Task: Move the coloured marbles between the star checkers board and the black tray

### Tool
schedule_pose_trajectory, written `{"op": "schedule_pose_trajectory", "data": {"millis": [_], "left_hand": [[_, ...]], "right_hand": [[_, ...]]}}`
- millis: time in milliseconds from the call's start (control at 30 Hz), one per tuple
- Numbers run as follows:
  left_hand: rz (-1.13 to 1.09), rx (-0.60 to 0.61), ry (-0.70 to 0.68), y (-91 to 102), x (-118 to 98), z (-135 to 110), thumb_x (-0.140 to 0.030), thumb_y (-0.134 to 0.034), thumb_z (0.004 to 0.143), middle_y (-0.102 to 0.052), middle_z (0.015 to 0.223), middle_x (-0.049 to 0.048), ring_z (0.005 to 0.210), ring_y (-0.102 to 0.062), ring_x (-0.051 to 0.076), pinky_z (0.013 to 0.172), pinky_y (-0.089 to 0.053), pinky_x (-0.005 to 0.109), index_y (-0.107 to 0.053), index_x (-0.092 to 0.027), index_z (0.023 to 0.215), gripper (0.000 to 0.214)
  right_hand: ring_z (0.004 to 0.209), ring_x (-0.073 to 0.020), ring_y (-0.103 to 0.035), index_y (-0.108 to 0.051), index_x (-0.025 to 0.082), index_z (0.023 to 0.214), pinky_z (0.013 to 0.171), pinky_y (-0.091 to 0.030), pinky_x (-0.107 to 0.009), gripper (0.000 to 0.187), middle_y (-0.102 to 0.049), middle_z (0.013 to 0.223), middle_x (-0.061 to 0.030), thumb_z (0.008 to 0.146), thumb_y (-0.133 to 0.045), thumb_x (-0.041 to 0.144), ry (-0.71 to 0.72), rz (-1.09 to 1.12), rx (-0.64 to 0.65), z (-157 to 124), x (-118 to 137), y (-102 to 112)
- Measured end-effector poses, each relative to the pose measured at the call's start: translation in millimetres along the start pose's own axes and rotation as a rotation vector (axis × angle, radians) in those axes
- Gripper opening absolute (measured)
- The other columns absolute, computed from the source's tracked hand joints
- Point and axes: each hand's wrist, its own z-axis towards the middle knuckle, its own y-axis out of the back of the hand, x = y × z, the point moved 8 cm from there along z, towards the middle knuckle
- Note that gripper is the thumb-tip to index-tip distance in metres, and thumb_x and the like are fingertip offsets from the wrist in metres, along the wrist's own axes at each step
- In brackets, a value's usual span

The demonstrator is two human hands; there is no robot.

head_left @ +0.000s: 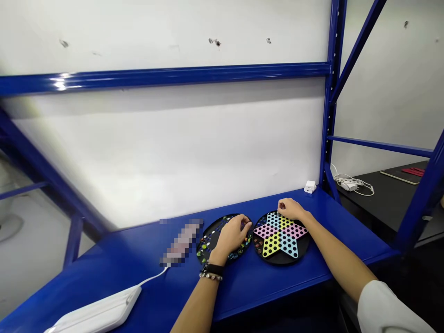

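Note:
A round black Chinese checkers board (280, 235) bears a star of pink, yellow and blue points with black holes. Small marbles (258, 244) lie in its side sections on the left. At the board's far edge, my right hand (290, 209) is closed with its fingertips pinched downward; whatever they hold is too small to make out. To the left sits a second round black tray (212, 236) with several coloured marbles (204, 247) around its rim. My left hand (233, 234) hangs over that tray, fingers curled and thumb near them, its contents hidden.
A pixelated flat object (182, 244) lies left of the tray, joined by a white cable to a white device (100, 309). A white charger plug (310, 187) stands at the back right corner. Blue metal posts (329, 115) frame the blue table (145, 252) against a white wall.

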Motion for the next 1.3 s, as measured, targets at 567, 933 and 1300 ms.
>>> {"op": "schedule_pose_trajectory", "data": {"millis": [567,933,1300], "left_hand": [[0.28,-0.085,0.376,39.9,74.5,-17.3,-0.041,-0.042,0.09,-0.066,0.116,0.0125,0.11,-0.06,0.031,0.087,-0.047,0.039,-0.063,-0.02,0.117,0.041],[0.271,0.098,0.573,30.5,146.7,-34.2,-0.025,-0.05,0.081,-0.071,0.112,0.0113,0.102,-0.066,0.029,0.081,-0.049,0.037,-0.064,-0.022,0.105,0.028],[-0.346,-0.044,-0.091,7.1,1.4,-13.1,-0.037,-0.054,0.086,-0.072,0.091,0.0041,0.084,-0.067,0.018,0.076,-0.053,0.029,-0.064,-0.021,0.092,0.02]], "right_hand": [[0.071,-0.0133,-0.055,-0.063,0.019,0.08,0.059,-0.033,-0.024,0.011,-0.066,0.084,-0.0034,0.083,-0.056,0.028,-0.007,0.015,0.034,-2.3,3.0,0.3],[0.072,-0.0137,-0.056,-0.064,0.02,0.081,0.061,-0.034,-0.024,0.011,-0.065,0.084,-0.0027,0.083,-0.056,0.028,-0.001,-0.004,0.036,1.5,-1.1,-2.6],[0.069,-0.0126,-0.054,-0.062,0.02,0.078,0.059,-0.032,-0.023,0.01,-0.065,0.083,-0.0026,0.083,-0.055,0.026,-0.004,0.002,0.051,-0.2,1.6,-2.6]]}}
